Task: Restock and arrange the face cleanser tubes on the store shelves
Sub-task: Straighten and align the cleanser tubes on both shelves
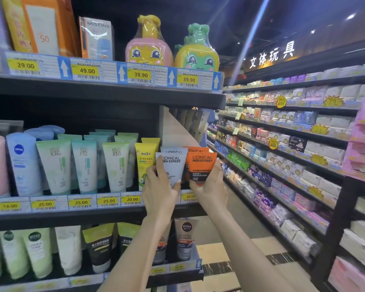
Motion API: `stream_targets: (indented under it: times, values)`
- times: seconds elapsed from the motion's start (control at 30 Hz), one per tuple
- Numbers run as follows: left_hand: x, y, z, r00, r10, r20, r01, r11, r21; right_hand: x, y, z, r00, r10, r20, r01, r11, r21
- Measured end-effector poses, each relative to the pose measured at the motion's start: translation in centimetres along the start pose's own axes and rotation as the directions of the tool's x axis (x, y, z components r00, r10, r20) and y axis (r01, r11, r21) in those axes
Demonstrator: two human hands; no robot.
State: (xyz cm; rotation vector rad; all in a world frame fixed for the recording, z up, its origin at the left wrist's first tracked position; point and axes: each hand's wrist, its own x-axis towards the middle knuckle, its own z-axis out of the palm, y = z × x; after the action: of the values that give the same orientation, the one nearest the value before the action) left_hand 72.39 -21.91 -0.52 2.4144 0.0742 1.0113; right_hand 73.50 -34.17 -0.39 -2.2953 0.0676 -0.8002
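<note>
At the right end of the middle shelf (105, 216) my left hand (159, 191) grips a grey-white L'Oreal Men Expert tube (173, 165), thumb across its front. Beside it, my right hand (210, 189) grips an orange L'Oreal Men Expert tube (201, 163) from its lower right. Both tubes stand upright, cap down, side by side and touching. A second grey tube (174, 150) and a second orange tube (196, 149) stand right behind them. A yellow tube (144, 163) stands just left of my left hand.
Green-white tubes (116, 165) and a blue Nivea tube (23, 163) fill the shelf to the left. Price tags (109, 200) line its edge. The upper shelf (105, 89) hangs close overhead. Nivea Men tubes (185, 237) stand below. An aisle and stocked shelving (282, 154) lie to the right.
</note>
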Motion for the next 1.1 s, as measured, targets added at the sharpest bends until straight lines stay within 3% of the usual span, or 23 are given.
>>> stream_targets:
  times: [0.83, 0.97, 1.1]
  values:
    - [-0.7, -0.4, -0.7, 1.000, 0.027, -0.001, -0.027, 0.999, -0.022, -0.4, 0.3, 0.2, 0.999, 0.017, -0.044, -0.012, 0.993, 0.115]
    - [-0.7, -2.4, -2.1, 0.996, 0.047, -0.079, -0.047, 0.999, 0.004, -1.4, -1.0, -0.1, 0.974, -0.094, -0.207, 0.115, 0.989, 0.095]
    - [-0.1, -4.8, -4.4, 0.994, 0.018, -0.105, -0.015, 0.999, 0.035, -2.9, -4.1, 1.1, 0.960, -0.212, -0.183, 0.240, 0.960, 0.147]
